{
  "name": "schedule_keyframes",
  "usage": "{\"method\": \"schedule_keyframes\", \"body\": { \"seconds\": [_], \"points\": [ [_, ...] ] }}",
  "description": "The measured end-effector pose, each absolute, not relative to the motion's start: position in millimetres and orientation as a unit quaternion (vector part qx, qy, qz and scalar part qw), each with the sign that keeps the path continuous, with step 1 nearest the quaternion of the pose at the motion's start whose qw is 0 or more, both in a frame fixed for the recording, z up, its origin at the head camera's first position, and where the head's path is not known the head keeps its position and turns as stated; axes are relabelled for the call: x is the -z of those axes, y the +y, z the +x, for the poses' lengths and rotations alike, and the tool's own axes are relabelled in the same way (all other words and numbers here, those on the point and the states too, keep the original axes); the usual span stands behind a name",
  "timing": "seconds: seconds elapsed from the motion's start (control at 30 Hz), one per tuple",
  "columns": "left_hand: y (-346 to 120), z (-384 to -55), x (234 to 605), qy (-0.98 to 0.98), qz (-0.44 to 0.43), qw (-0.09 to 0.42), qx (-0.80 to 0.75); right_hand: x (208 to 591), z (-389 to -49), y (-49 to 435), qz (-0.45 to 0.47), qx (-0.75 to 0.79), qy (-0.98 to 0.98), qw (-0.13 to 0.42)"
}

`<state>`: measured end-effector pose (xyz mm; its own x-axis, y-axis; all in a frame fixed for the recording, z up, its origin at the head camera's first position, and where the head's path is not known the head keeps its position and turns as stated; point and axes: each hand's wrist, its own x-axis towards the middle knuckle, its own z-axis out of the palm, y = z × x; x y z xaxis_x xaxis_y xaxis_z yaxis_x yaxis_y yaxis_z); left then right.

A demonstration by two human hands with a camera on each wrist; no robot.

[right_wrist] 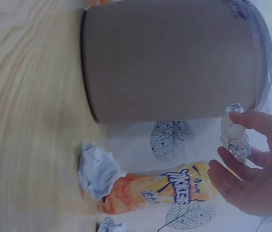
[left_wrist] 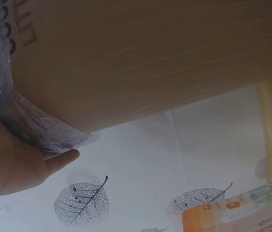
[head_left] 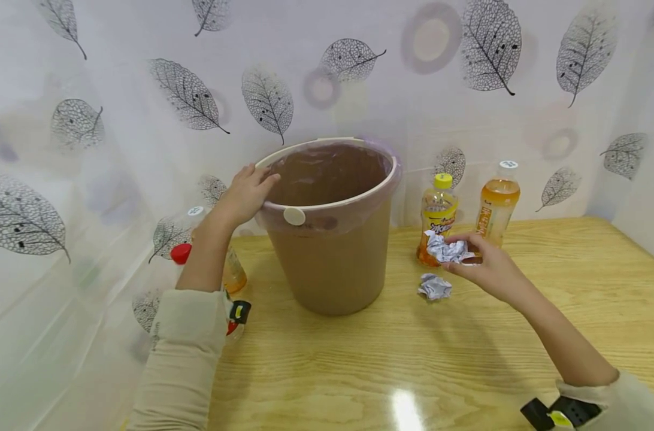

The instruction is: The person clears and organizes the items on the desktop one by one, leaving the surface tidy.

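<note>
My left hand [head_left: 246,197] grips the left rim of a brown trash bin [head_left: 332,257] lined with a thin plastic bag [left_wrist: 34,121]. In the head view its fingers lie over the rim's edge. To the right of the bin, my right hand [head_left: 489,266] pinches a crumpled paper ball [head_left: 448,248] between thumb and fingers, raised above the table. The same paper ball [right_wrist: 234,133] shows at the fingertips in the right wrist view. Below it, a second crumpled paper [head_left: 435,287] lies on the table. The right wrist view shows another bit of crumpled paper [right_wrist: 110,225] at its bottom edge.
A yellow-capped drink bottle [head_left: 440,206] and a white-capped one [head_left: 500,194] stand behind the right hand. More bottles, one with a red cap [head_left: 181,253], are partly hidden by the left arm. A leaf-patterned sheet [head_left: 359,102] borders the wooden table [head_left: 327,365].
</note>
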<state>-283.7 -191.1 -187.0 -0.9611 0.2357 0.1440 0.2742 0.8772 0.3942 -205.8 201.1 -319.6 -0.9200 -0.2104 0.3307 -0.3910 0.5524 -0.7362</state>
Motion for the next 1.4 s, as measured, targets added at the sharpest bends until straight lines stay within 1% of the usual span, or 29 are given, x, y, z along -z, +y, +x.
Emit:
{"method": "schedule_keyframes", "body": {
  "seconds": [0.27, 0.67, 0.87, 1.1, 1.4],
  "points": [
    [-192, -282, 188, -0.967, -0.129, 0.047, 0.215, 289, -207, 190, 0.143, -0.470, -0.868, 0.073],
    [-192, -283, 189, -0.968, -0.126, 0.038, 0.211, 253, -212, 172, 0.144, -0.461, -0.868, 0.112],
    [-191, -284, 190, -0.967, -0.131, 0.043, 0.213, 238, -211, 164, 0.125, -0.467, -0.869, 0.110],
    [-191, -284, 189, -0.968, -0.129, 0.042, 0.210, 227, -209, 160, 0.135, -0.471, -0.864, 0.114],
    [-191, -285, 188, -0.967, -0.135, 0.050, 0.212, 217, -211, 155, 0.126, -0.472, -0.865, 0.118]
  ]
}}
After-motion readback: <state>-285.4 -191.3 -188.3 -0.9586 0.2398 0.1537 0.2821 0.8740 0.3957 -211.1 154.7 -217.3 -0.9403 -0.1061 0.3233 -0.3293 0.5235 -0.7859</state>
